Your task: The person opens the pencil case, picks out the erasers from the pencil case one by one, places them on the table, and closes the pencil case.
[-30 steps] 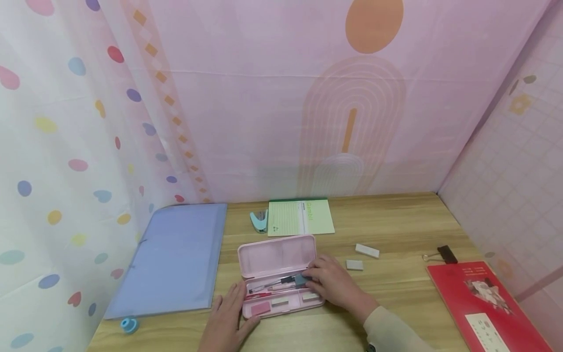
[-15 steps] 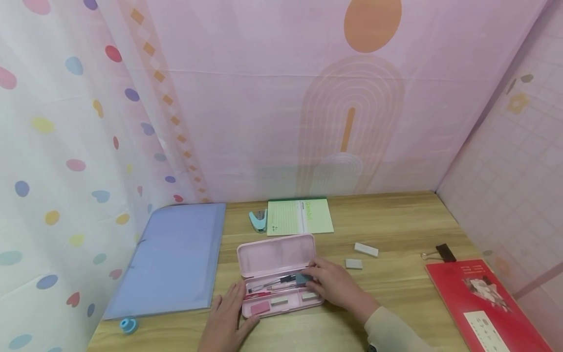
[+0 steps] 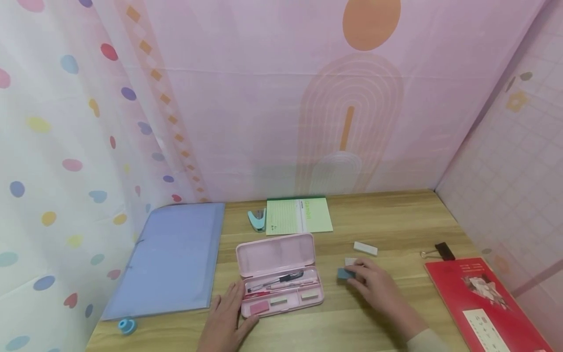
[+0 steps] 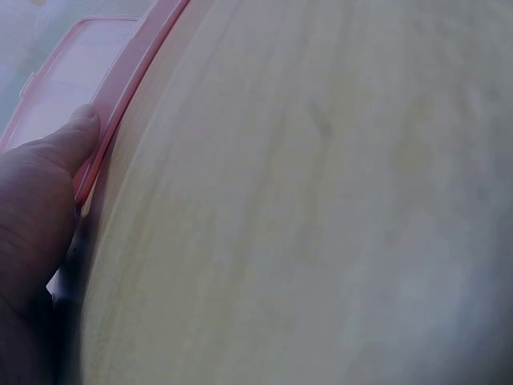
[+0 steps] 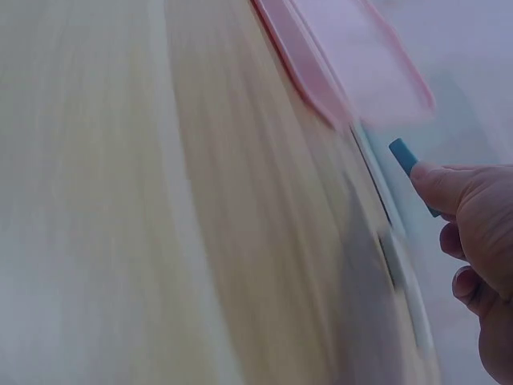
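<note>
Right hand [image 3: 376,286] pinched a small blue eraser [image 3: 344,273] between thumb and fingers, just above the tabletop [image 3: 396,220]. A white eraser [image 3: 350,261] sat just beyond its fingertips, partly hidden by them; a second white eraser [image 3: 366,248] lay a little farther out. In the right wrist view the blue eraser [image 5: 410,164] showed as an edge sticking out past the thumb; view blurred, little else readable.

Left hand [image 3: 226,320] lay flat, fingers spread and relaxed, thumb against the near left corner of the open pink pencil case [image 3: 280,271]. Left wrist view confirmed the thumb touching the case rim [image 4: 128,88]. The case stood between the two hands, holding pens and small erasers.

Left of the left hand: blue folder [image 3: 169,259], small blue tape roll [image 3: 127,325] at its near corner. Beyond the case: green notebook [image 3: 299,216] and teal stapler [image 3: 257,219]. Right of the right hand: red book [image 3: 484,303], black binder clip [image 3: 442,252].
</note>
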Available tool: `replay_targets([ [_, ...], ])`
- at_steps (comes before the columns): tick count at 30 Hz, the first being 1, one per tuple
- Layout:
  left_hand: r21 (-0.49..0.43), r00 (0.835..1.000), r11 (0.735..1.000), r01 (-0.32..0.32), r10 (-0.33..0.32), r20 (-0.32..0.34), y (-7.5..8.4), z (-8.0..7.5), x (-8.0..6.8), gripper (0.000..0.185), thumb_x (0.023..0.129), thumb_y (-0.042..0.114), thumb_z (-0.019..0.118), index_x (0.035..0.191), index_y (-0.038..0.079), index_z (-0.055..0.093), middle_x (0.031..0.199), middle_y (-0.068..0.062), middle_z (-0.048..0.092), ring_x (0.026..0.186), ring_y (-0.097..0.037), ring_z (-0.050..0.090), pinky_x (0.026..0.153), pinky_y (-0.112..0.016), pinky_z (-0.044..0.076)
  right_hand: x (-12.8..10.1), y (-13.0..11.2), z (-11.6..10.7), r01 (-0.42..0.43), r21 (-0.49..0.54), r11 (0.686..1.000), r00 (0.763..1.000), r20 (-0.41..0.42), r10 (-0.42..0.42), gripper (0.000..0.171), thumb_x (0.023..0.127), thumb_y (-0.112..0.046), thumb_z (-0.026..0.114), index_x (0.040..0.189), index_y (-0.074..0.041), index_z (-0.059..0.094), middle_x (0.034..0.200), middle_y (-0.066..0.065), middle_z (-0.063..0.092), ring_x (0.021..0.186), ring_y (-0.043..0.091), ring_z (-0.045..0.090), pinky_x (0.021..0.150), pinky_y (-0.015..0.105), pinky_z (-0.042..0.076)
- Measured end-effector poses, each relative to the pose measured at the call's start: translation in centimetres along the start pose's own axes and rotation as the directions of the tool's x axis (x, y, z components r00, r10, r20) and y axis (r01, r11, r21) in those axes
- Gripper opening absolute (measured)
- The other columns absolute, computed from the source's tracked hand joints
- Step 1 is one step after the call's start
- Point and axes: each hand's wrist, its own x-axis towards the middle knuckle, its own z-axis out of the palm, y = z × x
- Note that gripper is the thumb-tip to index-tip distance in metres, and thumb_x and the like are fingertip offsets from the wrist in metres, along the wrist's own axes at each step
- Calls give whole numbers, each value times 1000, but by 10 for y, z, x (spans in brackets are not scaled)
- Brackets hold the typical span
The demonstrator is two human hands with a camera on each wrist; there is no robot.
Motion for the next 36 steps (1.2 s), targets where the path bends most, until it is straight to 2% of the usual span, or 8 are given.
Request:
replay_targets([
  [7, 2, 1000, 1000, -8, 8, -13, -1, 1, 1, 94, 85, 71, 49, 151, 7, 29, 153, -8, 35, 140, -29, 30, 113, -57, 18, -17, 39, -25, -142, -49, 989, 989, -60, 139, 29, 78, -10, 80, 106, -10, 74, 100, -3, 60, 71, 3, 48, 57, 19, 45],
  [14, 5, 1000, 1000, -4, 4, -3, -2, 2, 1, 94, 86, 71, 48, 152, 8, 28, 153, -7, 34, 141, -28, 29, 113, -56, 17, -18, 57, -41, -258, -65, 964, 966, -7, 258, 26, 84, -12, 75, 110, -10, 73, 102, -1, 57, 73, 11, 48, 57, 21, 43],
  [20, 1, 1000, 1000, -8, 8, -6, -1, 1, 1, 94, 86, 71, 49, 151, 7, 29, 153, -7, 35, 141, -29, 30, 113, -56, 18, -18, 63, -42, -272, -99, 957, 962, 7, 274, 25, 84, -14, 75, 109, -10, 73, 100, -1, 56, 73, 12, 48, 57, 22, 42],
  [36, -3, 1000, 1000, -11, 11, -3, 0, -1, 0, 93, 86, 69, 50, 151, 7, 29, 153, -7, 34, 141, -29, 30, 113, -57, 18, -18, 70, -33, -313, -87, 946, 947, 44, 318, 27, 84, -12, 75, 112, -9, 72, 99, -1, 56, 76, 13, 49, 59, 23, 43],
])
